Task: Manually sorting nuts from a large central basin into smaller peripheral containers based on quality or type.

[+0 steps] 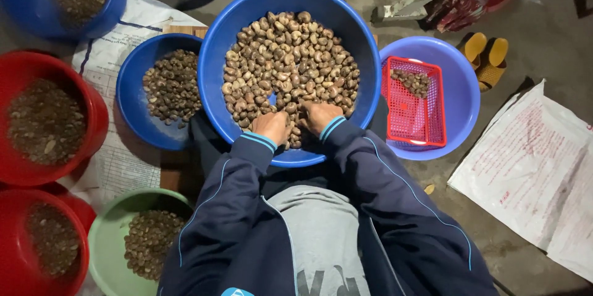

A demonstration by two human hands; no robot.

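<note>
Nearest, dark sleeves (321, 209) led to both hands: the left hand (272, 127) and right hand (321, 117) lay loosely curled, close together, on cashews (287, 64) in the big blue basin (355, 43) — tilted on the lap, I judged; a hard rake might spill nuts over its near rim.

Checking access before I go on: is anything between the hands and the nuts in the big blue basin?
Nothing visible. The left hand and right hand already rest on the nuts inside the big blue basin, fingers buried among them.
</note>
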